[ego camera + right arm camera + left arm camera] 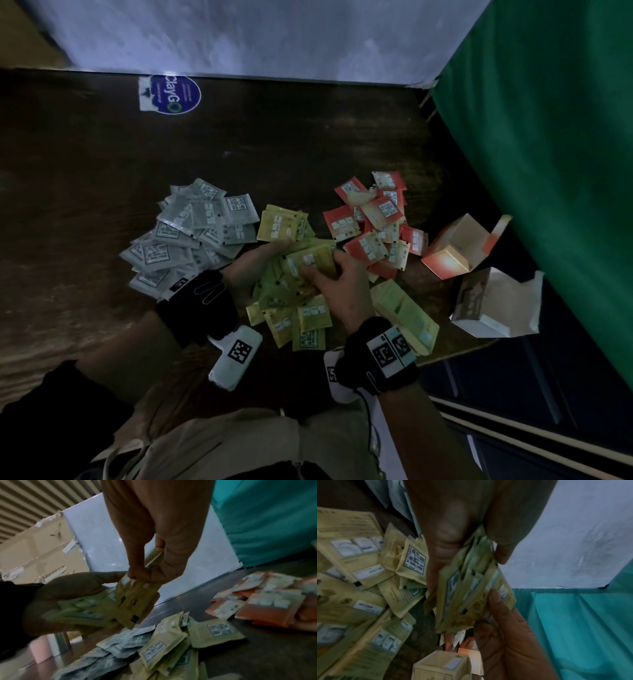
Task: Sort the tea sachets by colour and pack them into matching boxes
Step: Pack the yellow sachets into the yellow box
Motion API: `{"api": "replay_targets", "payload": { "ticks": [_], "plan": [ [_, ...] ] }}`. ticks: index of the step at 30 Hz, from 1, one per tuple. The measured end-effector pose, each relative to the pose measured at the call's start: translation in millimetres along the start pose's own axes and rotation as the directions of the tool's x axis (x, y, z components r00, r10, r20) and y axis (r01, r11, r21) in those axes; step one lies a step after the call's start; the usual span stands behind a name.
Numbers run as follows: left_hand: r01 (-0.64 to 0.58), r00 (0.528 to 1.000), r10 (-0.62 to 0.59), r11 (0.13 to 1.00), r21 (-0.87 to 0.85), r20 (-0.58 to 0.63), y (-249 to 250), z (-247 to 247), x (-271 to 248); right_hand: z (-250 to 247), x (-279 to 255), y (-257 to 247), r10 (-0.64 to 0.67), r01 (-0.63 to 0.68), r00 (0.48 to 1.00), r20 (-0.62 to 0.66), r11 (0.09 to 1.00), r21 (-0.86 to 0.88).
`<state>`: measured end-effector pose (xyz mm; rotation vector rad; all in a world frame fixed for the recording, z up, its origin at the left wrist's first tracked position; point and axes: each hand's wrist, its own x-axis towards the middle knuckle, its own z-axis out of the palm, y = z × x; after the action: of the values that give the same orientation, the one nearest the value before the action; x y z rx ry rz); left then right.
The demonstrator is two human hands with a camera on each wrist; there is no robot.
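While flat grey foil sachets (191,233) lie left of the grip, the left hand (251,265) and right hand (337,284) both pinch a motion-blurred stack of yellow-green paper sachets (310,262) over the dark wooden tabletop (85,171); red-orange sachets (373,222) lie right.

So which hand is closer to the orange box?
Right. The right hand holds yellow sachets just across the red pile from the orange box; the left hand is farther, beside the grey pile.
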<state>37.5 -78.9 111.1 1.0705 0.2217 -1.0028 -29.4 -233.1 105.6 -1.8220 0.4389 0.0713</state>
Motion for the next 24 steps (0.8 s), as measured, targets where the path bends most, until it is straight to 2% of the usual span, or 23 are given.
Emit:
{"api": "replay_targets", "payload": {
  "ticks": [3,5,8,11,13,16,18,20,22,24],
  "plan": [
    [0.030,0.998,-0.041,0.976,0.217,0.046,-1.3,-3.4,-1.1,-1.5,5.1,0.6,-0.031,0.032,0.999,0.019,0.998,-0.052],
    [-0.011,0.998,-0.012,0.945,0.325,0.067,-3.4,-3.8,-2.9,-2.2,9.6,4.4,0.001,0.001,1.000,0.029,0.999,-0.052],
    [-0.082,0.990,0.057,0.977,0.197,0.128,-4.7,-2.5,-2.5,-8.3,14.2,4.2,0.058,-0.058,0.997,0.054,0.998,-0.009],
    [-0.051,0.991,0.042,0.997,0.063,0.128,-3.0,-1.6,-2.7,-13.6,14.2,-1.6,0.093,-0.096,0.992,0.090,0.995,0.034],
    [-0.028,0.992,0.032,0.999,-0.040,0.123,-3.5,-5.3,-3.3,-14.9,12.6,-3.9,0.062,-0.066,0.990,0.125,0.997,0.029],
    [0.010,0.985,0.009,0.994,-0.113,0.173,-3.0,-9.6,-4.0,-18.3,10.6,-4.9,-0.045,0.058,0.982,0.182,0.996,-0.067],
    [0.039,0.978,-0.021,0.996,-0.084,0.210,-3.1,-9.1,-4.0,-21.8,12.5,-6.2,-0.066,0.101,0.973,0.219,0.983,-0.153],
    [0.047,0.974,-0.053,0.998,0.032,0.221,-1.9,-6.2,-4.6,-24.1,15.9,-7.9,-0.080,0.142,0.969,0.235,0.956,-0.257],
    [0.051,0.981,-0.082,0.983,0.178,0.176,-0.2,-4.1,-5.7,-23.5,17.0,-9.8,-0.119,0.183,0.968,0.220,0.936,-0.301],
    [0.044,0.993,-0.066,0.976,0.213,0.097,-0.6,-6.7,-3.3,-21.8,16.0,-11.1,-0.146,0.188,0.976,0.162,0.940,-0.286]
  ]
}}
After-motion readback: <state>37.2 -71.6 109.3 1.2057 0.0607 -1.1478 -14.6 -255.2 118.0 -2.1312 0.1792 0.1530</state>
